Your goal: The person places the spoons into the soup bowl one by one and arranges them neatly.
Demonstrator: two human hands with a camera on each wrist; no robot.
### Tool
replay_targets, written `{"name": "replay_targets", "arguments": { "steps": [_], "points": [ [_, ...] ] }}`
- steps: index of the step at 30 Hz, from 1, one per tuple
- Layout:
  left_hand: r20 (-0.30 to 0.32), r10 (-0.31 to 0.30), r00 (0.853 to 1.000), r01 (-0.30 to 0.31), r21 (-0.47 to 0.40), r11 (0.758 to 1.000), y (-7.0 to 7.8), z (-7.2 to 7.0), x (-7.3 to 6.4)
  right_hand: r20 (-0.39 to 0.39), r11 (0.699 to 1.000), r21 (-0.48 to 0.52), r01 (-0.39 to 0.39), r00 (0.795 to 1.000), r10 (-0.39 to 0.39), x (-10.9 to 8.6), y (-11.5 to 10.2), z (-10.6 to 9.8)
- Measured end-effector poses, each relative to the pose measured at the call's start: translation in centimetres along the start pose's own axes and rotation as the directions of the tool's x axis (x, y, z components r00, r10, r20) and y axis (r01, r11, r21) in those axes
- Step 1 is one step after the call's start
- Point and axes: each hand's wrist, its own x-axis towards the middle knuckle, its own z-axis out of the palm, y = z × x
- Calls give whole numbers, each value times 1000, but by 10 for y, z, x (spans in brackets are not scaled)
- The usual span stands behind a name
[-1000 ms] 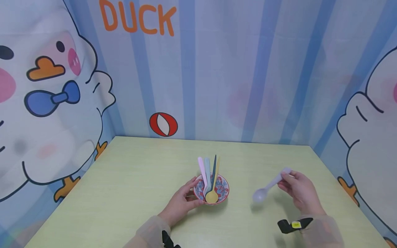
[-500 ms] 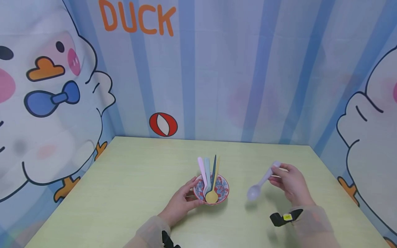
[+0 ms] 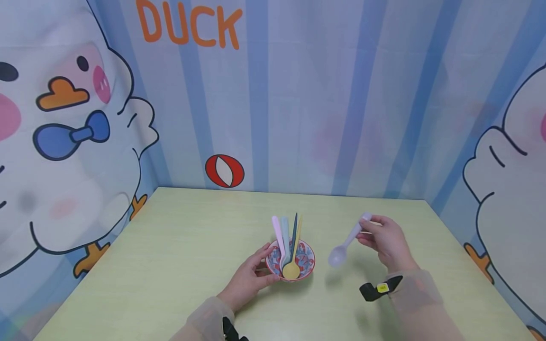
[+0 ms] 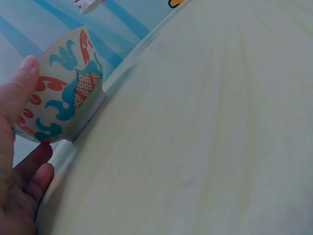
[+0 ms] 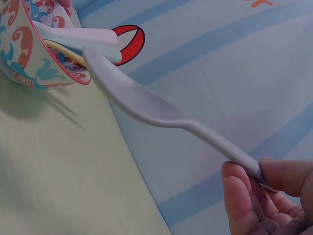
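A patterned red, blue and white bowl (image 3: 306, 259) stands on the table, holding a pink-handled spoon (image 3: 278, 235), a pale blue one, a dark blue utensil (image 3: 294, 233) and a yellow spoon (image 3: 291, 271). My left hand (image 3: 249, 278) grips the bowl's left side, thumb toward the near rim; the left wrist view shows the bowl's outer wall (image 4: 66, 93) between thumb and fingers. To the right, my right hand (image 3: 389, 240) pinches a lavender spoon (image 3: 338, 256) by its handle end. Its bowl end points down and left, above the table, apart from the patterned bowl.
The pale yellow table (image 3: 183, 246) runs back to a blue striped curtain (image 3: 298, 118) printed with ducks and a red ball. A black wrist strap (image 3: 375, 290) sits at the right sleeve.
My right hand has moved left and away from me with the lavender spoon, bringing it nearer to the patterned bowl. My left hand and the bowl have stayed in place.
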Motion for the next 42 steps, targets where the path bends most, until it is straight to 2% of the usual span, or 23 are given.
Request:
{"name": "replay_targets", "arguments": {
  "steps": [17,24,34,42],
  "points": [
    [2,-8,1000,8,11,1000,-2,-1,1,49,1000,12,7,999,-7,8,-12,30],
    [2,-12,1000,12,-6,1000,-2,0,0,64,1000,11,4,998,-5,13,-11,43],
    [-10,-16,1000,16,44,999,-3,-1,1,87,1000,-5,-4,996,5,17,-5,60],
    [-9,-10,1000,10,42,999,-2,-1,1,109,1000,-16,-7,994,9,20,0,68]
  ]
}}
